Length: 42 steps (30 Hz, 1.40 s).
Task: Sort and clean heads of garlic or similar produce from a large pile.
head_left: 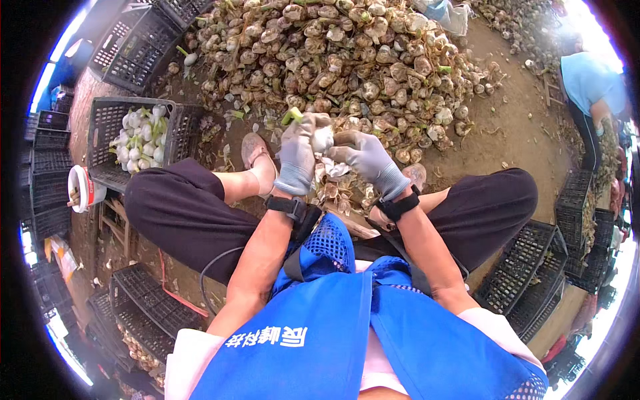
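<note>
My left hand [300, 147], in a grey work glove, holds a white garlic bulb [322, 139] with a short green stem [292, 116] sticking out above the fingers. Close on its right side is my right hand [362, 155], gloved alike, its bent thumb and fingers at the bulb; whether they pinch a bit of skin I cannot tell. Pale peeled skins [334, 169] lie below the hands. Beyond them rises a large heap of unpeeled garlic bulbs [345, 65]. To the left, a black plastic crate [131, 101] contains clean white garlic bulbs [140, 137].
A white bucket [82, 189] is beside the crate at the left. Black crates stand at upper left [127, 50], lower left [155, 305] and right [522, 270]. A white sack [445, 15] lies by the heap. Another person [592, 90] in light blue bends over at the right.
</note>
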Available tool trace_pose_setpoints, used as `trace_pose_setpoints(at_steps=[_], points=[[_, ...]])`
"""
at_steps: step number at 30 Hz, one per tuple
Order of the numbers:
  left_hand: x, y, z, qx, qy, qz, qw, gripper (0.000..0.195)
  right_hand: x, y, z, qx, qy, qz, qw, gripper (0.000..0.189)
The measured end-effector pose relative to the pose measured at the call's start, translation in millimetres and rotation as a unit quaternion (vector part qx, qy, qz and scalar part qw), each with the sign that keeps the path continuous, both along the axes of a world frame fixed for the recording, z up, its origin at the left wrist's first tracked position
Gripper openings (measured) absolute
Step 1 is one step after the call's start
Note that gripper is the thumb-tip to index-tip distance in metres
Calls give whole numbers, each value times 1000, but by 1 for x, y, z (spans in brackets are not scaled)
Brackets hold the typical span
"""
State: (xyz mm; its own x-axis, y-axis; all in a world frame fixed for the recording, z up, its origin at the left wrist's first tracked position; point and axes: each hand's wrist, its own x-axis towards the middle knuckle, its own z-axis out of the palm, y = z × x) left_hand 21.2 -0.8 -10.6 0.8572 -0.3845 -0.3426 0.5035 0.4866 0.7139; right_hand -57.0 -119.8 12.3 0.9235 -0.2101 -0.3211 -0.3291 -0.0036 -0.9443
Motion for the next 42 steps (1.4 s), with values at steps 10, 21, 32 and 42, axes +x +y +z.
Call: trace_pose_setpoints(at_steps=[10,21,32,42], points=[[2,-1,-6,-148,136,93,975,29,1,21,-70,-2,-73,67,995,16],[-12,0,-40,254,-3,-168,953,42,13,12,-67,-126,31,14,991,34],[9,11,-122,201,217,203,933,21,137,11,-77,-468,-189,235,831,12],[6,16,-126,-101,191,141,966,29,263,131,40,302,-168,151,926,20]])
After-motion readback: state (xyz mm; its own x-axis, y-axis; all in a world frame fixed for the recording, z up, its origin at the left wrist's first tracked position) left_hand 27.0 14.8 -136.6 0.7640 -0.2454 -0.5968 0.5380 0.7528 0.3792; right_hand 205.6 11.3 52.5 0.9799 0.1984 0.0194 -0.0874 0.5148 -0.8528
